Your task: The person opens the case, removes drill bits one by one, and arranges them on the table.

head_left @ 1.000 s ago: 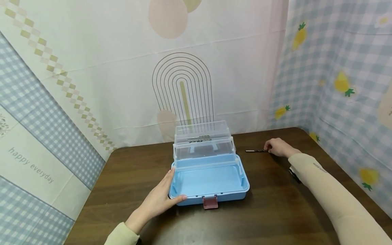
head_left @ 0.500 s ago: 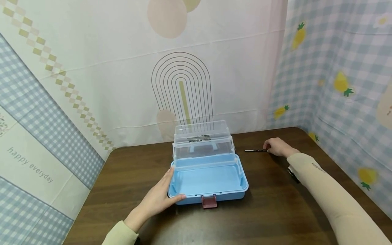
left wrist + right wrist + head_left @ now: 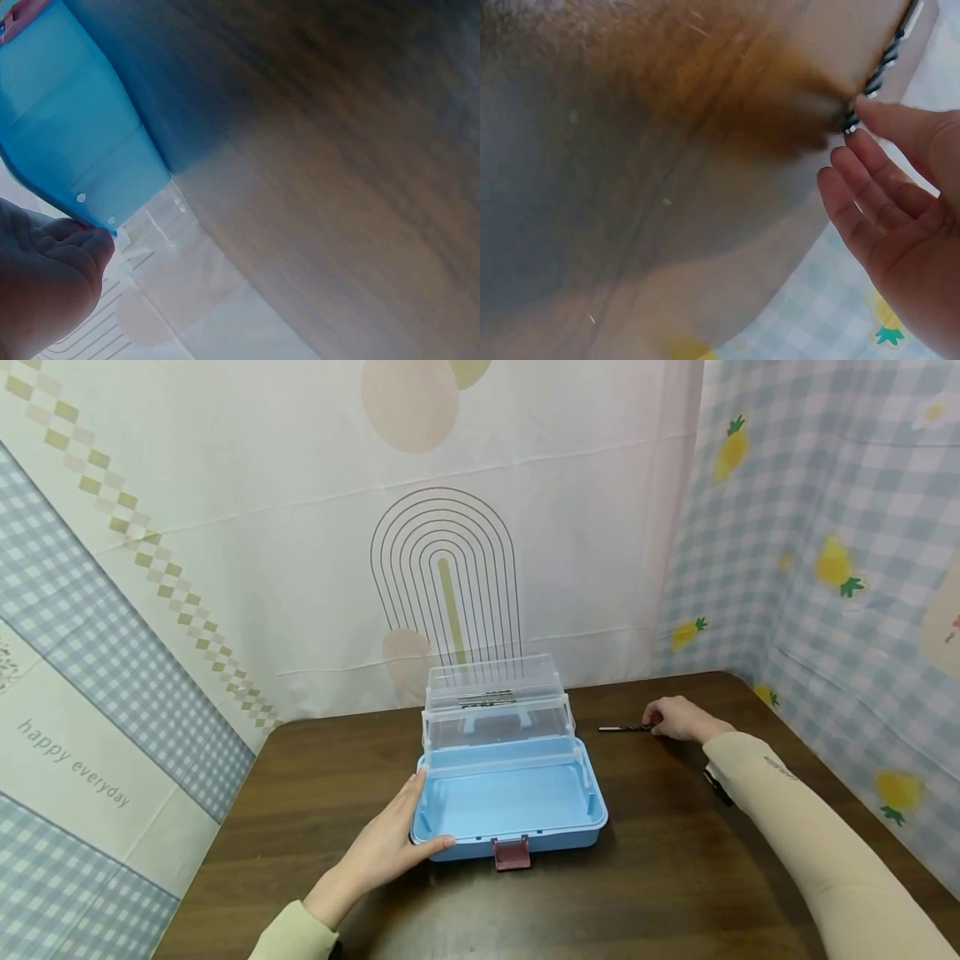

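A light blue toolbox (image 3: 513, 795) stands opened in the middle of the table, its clear trays (image 3: 497, 728) raised at the back. Across its left front corner lies my left hand (image 3: 384, 837), fingers extended along the side rim and thumb on the front edge. From the left wrist view, the fingers (image 3: 86, 244) meet the rim above the blue side wall. To the right of the box, my right hand (image 3: 678, 718) pinches the fluted end of a dark twist drill bit (image 3: 885, 66) between thumb and fingers. The bit's silver shank points left toward the box.
Several other drill bits (image 3: 487, 700) lie in an upper clear tray. A dark red latch (image 3: 512, 853) hangs at the toolbox front. The brown wooden table (image 3: 322, 777) is backed by a printed cloth (image 3: 315, 593), with checked cloth (image 3: 817, 635) at the right.
Both hands keep their places on the toolbox and the drill bit. The whole view has shifted very slightly to the left.
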A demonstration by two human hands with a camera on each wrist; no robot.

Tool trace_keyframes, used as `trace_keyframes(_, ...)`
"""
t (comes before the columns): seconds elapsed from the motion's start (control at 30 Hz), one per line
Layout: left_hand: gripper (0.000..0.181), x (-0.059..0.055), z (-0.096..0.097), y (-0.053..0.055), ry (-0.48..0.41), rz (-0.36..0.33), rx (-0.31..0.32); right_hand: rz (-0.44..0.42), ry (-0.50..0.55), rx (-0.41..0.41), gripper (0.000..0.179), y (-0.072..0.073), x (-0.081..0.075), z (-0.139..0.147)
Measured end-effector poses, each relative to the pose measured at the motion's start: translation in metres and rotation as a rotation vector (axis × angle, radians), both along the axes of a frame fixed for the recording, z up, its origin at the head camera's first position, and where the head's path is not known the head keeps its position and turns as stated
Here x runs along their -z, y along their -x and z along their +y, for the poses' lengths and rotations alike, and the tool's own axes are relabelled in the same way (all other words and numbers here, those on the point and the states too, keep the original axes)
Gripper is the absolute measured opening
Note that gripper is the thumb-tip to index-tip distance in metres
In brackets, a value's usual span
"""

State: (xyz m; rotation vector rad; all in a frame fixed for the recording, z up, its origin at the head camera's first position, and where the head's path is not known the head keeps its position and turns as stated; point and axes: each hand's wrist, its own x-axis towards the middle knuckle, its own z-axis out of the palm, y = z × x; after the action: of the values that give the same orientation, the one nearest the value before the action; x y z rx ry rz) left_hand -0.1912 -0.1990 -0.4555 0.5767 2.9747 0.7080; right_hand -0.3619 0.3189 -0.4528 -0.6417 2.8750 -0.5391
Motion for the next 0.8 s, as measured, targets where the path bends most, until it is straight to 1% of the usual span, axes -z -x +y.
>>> trace_keyframes(0.13, 0.117, 0.000, 0.000, 0.000, -0.001, 0.001, -0.001, -0.034, -0.024, 0.012, 0.018, 0.001, -0.012, -0.001)
trace_keyframes(0.27, 0.117, 0.000, 0.000, 0.000, 0.001, 0.008, 0.000, -0.034, -0.035, 0.028, 0.025, 0.003, -0.033, -0.004)
trace_keyframes(0.47, 0.117, 0.000, 0.000, 0.000, -0.006, 0.032, 0.006, 0.014, -0.027, 0.044, 0.025, 0.010, -0.068, -0.008)
trace_keyframes(0.67, 0.117, 0.000, -0.001, 0.000, 0.001, 0.028, 0.011, 0.035, -0.033, 0.087, 0.027, 0.013, -0.108, -0.013)
trace_keyframes(0.8, 0.117, 0.001, -0.001, 0.000, 0.015, 0.024, 0.012, 0.064, -0.069, 0.087, 0.027, 0.014, -0.126, -0.014)
